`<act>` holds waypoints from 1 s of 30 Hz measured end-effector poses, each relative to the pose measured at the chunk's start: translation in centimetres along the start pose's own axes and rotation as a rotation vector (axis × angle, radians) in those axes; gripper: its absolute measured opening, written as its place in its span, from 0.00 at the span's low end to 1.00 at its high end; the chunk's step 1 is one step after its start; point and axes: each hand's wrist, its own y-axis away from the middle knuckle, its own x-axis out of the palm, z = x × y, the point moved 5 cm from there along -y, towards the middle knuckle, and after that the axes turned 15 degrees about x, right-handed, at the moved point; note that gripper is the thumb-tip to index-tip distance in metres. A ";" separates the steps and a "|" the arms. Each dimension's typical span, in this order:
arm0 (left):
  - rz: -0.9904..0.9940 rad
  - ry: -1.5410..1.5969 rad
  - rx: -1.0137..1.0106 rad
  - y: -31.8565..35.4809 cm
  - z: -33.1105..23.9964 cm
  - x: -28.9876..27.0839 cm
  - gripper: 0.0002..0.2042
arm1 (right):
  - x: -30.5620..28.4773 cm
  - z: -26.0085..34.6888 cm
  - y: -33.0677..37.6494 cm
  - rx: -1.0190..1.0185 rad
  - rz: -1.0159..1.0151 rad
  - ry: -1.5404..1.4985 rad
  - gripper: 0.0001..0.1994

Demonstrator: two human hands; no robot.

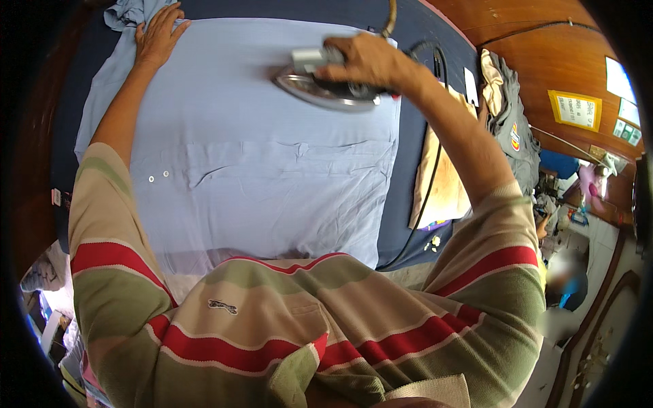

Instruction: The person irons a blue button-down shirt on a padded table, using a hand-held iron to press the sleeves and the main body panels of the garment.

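A light blue shirt (238, 115) lies spread over a dark navy ironing surface (75, 88). Its far part looks smooth, while creases run across the nearer part around the placket. Two pale buttons (158, 177) show at the left. My right hand (371, 64) is wrapped round the handle of a steam iron (326, 88), whose soleplate rests on the shirt towards its far right edge. The iron is slightly blurred. At the far left, my left hand (160, 37) lies on the shirt with its fingers stretched out, beside a bunched part of the cloth.
A hose (390, 17) rises behind the iron, and a black cable (430, 177) runs down the right side. Folded cream cloth (442, 177) and a dark grey garment (507, 122) lie on the right. Another person (568, 282) is at the far right, beyond a wooden wall (537, 61).
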 end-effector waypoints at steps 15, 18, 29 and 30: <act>0.047 -0.037 -0.013 -1.1 -1.7 -1.3 0.18 | 1.3 -5.9 9.4 0.331 -0.008 -0.112 0.29; 0.017 -0.013 -0.013 -1.1 -1.4 -1.3 0.17 | -0.1 -9.4 7.0 0.527 -0.205 -0.138 0.30; -0.006 0.093 0.032 -0.3 -0.9 1.3 0.22 | -1.6 -17.6 2.3 0.732 -0.307 -0.344 0.34; -0.149 0.110 0.008 -0.9 -3.3 -1.9 0.16 | -0.5 -20.9 1.9 0.684 -0.334 -0.284 0.34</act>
